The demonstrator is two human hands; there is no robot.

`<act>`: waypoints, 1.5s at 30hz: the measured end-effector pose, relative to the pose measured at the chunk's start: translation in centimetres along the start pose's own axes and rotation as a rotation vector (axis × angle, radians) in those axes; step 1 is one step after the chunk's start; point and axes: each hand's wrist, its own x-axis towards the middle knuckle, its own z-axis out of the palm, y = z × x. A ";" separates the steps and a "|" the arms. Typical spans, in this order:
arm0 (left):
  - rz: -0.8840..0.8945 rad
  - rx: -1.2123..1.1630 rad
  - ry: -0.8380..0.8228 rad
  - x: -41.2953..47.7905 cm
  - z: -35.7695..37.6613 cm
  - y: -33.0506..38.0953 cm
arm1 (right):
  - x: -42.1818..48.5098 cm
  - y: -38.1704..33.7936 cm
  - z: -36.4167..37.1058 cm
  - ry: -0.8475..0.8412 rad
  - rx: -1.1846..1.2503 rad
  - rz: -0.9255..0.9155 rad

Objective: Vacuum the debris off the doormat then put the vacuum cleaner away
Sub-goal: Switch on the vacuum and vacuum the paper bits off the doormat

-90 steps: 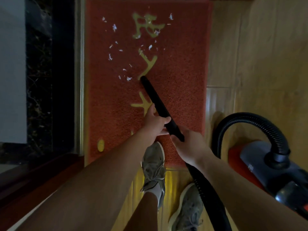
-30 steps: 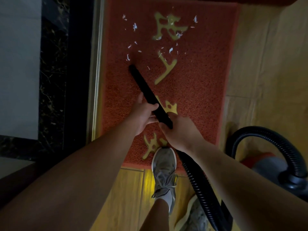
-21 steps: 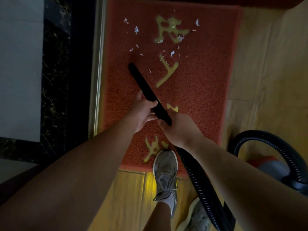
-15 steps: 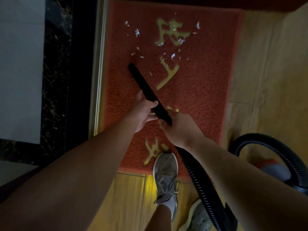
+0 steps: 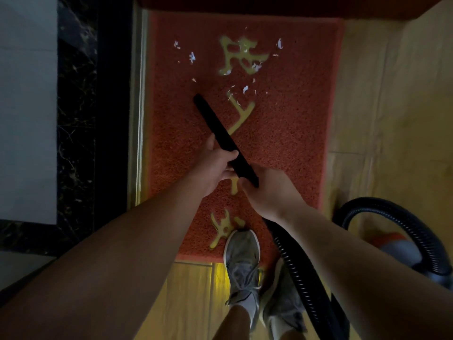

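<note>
**Still sweeping: nozzle edges toward the far scraps**

Now both hands grip the black nozzle tube (image 5: 221, 137), which lies slanted across the red doormat (image 5: 289, 148) with its tip pointing up and to the left. The left hand (image 5: 212, 169) has its fingers curled around the middle of the tube; the right hand (image 5: 268, 192) is closed over the tube's lower end, where the ribbed hose (image 5: 302, 282) starts and runs down past the right forearm. The hose loops round to the vacuum cleaner body (image 5: 402, 249), which sits on the wooden floor (image 5: 392, 94) just off the mat's right edge.

Against the picture of three seconds ago, the tip has moved from the mat's middle, beside the yellow lettering (image 5: 241, 56), over to the left half. The white scraps (image 5: 192, 57) that lay just in front of it then are gone; those left sit farther up the mat, around and to the left of the top yellow character. Since half a second ago the tube has hardly shifted, and the small flecks just beyond its tip have thinned.

One grey shoe (image 5: 242, 258) stands with its toe on the mat's near edge.
</note>
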 end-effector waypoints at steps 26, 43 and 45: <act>-0.048 0.032 0.034 -3.3 5.2 -4.5 | -5.0 5.1 -0.6 0.002 0.002 0.042; -0.051 0.082 0.030 -4.6 9.7 -6.8 | -7.4 9.8 -1.5 0.032 0.054 0.020; -0.048 0.094 0.022 -4.5 10.2 -6.5 | -7.4 10.1 -1.9 0.034 0.098 0.027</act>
